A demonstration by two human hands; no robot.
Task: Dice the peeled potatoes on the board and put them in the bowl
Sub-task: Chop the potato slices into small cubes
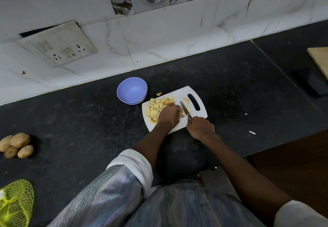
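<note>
Left hand [168, 115] pinches potato piece [182, 115] on board [200, 114]; right hand [200, 127] grips knife [184, 108].

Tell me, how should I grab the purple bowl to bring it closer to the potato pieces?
Take the purple bowl by its rim on the near side, thumb inside and fingers outside. It stands upright and looks empty, so the thin open edge is easy to pinch. Come from the left front: the cutting board with the diced potato sits close on its right, and the wall is behind it.
</note>
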